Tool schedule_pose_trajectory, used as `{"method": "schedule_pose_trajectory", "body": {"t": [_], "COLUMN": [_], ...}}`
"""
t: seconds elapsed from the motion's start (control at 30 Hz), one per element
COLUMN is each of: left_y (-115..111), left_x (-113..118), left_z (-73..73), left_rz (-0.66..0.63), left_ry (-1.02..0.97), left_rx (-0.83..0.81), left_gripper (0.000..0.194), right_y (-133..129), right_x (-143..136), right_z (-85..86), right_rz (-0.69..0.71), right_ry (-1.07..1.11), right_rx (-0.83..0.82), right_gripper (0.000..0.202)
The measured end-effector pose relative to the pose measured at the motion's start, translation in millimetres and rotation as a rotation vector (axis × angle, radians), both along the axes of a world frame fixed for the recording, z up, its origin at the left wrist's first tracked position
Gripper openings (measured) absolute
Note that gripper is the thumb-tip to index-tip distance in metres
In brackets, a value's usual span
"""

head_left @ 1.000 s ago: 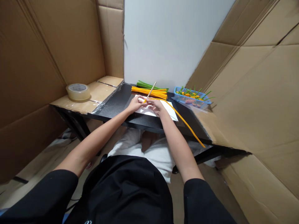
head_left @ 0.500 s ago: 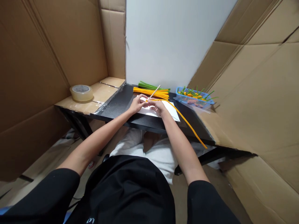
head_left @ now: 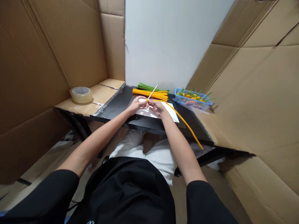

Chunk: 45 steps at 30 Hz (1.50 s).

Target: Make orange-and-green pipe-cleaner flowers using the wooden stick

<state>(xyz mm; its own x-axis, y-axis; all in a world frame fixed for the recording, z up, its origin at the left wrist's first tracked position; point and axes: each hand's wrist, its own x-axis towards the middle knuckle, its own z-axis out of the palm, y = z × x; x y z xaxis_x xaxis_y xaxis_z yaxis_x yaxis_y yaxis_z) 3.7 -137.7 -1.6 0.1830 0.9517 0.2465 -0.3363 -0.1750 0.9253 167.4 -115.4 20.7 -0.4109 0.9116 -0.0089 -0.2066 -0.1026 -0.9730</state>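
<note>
Both hands meet over a white sheet (head_left: 174, 114) on the black table. My left hand (head_left: 137, 105) is closed at the fingertips around the lower end of a thin pale stick (head_left: 153, 91), which tilts up and to the right. An orange pipe cleaner (head_left: 184, 122) touches the stick at the fingertips, where a small orange bit shows, seemingly bent round it. My right hand (head_left: 157, 106) pinches the pipe cleaner close to the stick. Its long free part arches over the right wrist and hangs past the table's front edge. The fingers partly hide the stick's lower end.
Behind the hands lie bundles of orange pipe cleaners (head_left: 149, 93) and green pipe cleaners (head_left: 149, 87). A blue basket (head_left: 193, 103) at the right holds orange and green pieces. A tape roll (head_left: 81, 95) sits on the left. Cardboard walls (head_left: 257, 93) enclose the table (head_left: 112, 107).
The pipe cleaner's free end has swung slightly left. The fingers have shifted a little around the stick, and the orange bit at the fingertips shows more plainly.
</note>
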Motion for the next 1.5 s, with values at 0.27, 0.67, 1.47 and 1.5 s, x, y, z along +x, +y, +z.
{"method": "schedule_pose_trajectory", "body": {"t": [0.27, 0.67, 1.47, 1.5], "left_y": [-1, 2, 2, 2], "left_x": [0, 3, 1, 1], "left_z": [0.8, -5.6, -5.7, -5.1], "left_rz": [-0.085, 0.416, 0.269, 0.236], "left_ry": [-0.017, 0.448, 0.197, 0.185], "left_rx": [-0.024, 0.333, 0.162, 0.162], "left_gripper": [0.043, 0.046, 0.042, 0.043], "right_y": [-1, 4, 2, 1], "right_x": [1, 0, -1, -1], "right_z": [1.4, -2.8, -1.5, -1.4], "right_rz": [0.13, -0.17, -0.039, -0.042], "right_ry": [0.0, -0.071, -0.066, -0.067], "right_rx": [-0.047, 0.033, -0.025, -0.028], "right_gripper": [0.021, 0.027, 0.012, 0.011]}}
